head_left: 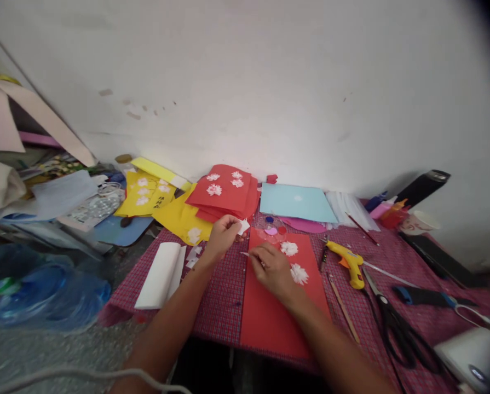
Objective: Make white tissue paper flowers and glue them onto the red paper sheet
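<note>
The white paper piece [243,226] is gripped between the thumb and fingertips of the left hand [224,236], near the far left corner of the red sheet [269,328]; most of it is left exposed, presumably for access. A slim pale piece [245,254] is pinched in the right hand [272,268], with its tip directed leftward; its nature cannot be made out. Two white paper flowers [299,273] are carried on the sheet, which is laid flat beneath the right hand. Folded white paper [158,279] is placed at the left, apparently for left-hand reach. The glue gun [351,262], wooden stick [343,309] and scissors [382,300] are set at the right, seemingly for right-hand reach. Red cards [224,203] are stacked behind, near the wall [245,82].
</note>
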A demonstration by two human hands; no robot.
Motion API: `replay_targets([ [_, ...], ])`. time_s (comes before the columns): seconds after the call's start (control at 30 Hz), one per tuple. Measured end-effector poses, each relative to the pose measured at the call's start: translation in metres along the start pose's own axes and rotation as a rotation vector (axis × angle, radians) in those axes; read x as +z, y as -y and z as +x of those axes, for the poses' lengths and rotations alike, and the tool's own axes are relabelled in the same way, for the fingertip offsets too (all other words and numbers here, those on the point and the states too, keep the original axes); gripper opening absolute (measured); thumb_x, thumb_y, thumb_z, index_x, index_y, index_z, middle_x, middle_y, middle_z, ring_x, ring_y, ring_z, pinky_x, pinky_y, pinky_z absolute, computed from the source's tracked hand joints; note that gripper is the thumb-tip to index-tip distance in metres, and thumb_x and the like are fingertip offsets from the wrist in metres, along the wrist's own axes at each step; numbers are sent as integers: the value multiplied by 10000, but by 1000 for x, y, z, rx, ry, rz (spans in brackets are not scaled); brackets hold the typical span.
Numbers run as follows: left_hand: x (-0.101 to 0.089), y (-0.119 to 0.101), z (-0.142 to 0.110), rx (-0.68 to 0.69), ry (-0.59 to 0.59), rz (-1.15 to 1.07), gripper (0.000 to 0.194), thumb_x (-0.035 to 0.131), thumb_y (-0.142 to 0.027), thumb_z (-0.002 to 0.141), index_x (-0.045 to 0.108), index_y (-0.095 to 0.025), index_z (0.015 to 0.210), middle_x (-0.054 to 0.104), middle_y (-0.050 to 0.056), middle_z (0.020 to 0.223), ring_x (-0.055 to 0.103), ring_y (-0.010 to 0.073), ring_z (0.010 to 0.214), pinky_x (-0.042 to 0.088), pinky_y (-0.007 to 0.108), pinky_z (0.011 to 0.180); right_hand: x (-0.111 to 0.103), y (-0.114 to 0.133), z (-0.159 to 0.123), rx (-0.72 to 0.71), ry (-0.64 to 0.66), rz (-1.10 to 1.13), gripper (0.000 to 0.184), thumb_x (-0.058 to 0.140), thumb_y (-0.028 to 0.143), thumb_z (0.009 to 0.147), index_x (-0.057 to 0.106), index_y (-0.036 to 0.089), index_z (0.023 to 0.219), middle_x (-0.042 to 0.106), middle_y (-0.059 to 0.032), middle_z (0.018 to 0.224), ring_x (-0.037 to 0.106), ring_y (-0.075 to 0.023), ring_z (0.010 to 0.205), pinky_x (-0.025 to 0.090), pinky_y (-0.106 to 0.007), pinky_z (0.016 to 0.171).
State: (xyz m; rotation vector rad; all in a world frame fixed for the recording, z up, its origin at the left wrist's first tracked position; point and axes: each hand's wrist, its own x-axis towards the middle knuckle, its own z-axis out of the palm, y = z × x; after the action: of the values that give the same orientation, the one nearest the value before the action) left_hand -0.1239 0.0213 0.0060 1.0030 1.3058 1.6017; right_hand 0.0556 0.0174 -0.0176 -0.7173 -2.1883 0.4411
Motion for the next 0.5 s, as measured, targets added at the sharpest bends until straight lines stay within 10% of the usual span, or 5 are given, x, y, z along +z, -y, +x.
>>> replay_targets([
  [0.3, -6, 1, 2, -19, -14, -17, 179, 662, -331, 736, 581, -177, 778, 593, -15, 711, 608, 119, 596, 530, 248, 544, 13, 23, 3, -194, 231, -172, 225, 604, 200, 867, 703, 245, 1064, 710, -89, 966, 611, -243, 880, 471, -376, 772],
  [0.5, -1, 4, 0, -46, 72, -17, 170, 648, -329, 749, 587, -178, 798, 627, -2, 740, 618, 131, 632, 517, 256, 584, -1, 5, 1, -4, 74, -51, 204, 503, 158, 907, 687, 216, 971, 694, -75, 883, 633, -196, 780, 482, -316, 719],
])
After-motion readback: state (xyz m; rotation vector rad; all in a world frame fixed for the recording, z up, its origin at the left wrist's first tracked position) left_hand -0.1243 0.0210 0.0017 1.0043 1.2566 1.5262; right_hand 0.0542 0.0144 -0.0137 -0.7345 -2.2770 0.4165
